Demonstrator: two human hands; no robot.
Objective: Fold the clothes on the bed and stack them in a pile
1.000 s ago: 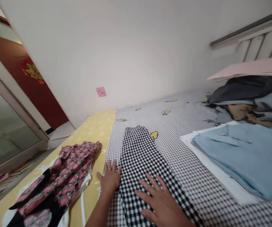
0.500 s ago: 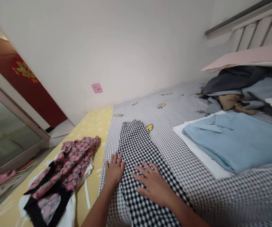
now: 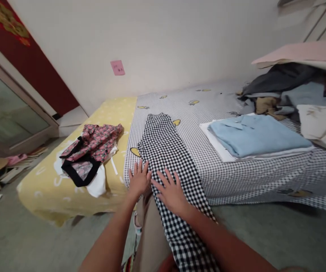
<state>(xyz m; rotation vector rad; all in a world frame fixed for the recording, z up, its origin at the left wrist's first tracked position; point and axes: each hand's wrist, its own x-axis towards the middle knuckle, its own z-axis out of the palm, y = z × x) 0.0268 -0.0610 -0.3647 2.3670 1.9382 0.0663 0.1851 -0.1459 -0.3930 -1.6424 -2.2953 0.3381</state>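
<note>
Head view: two open hands lie flat on a black-and-white gingham garment (image 3: 163, 151) at the bed's edge.

The right hand (image 3: 171, 192) rests on the cloth with its fingers spread, and the left hand (image 3: 139, 179) sits at the garment's left edge, fingers also spread; neither grips. Spread flat like this, the palms seem to press evenly without bunching the weave. The garment lies lengthwise on a small-check bedsheet (image 3: 253, 181) and hangs over the edge beside a beige trouser leg (image 3: 151, 234). A pink floral garment (image 3: 93, 141) lies to the left on a yellow mattress (image 3: 49, 192); a folded light-blue shirt (image 3: 256, 136) lies to the right.
</note>
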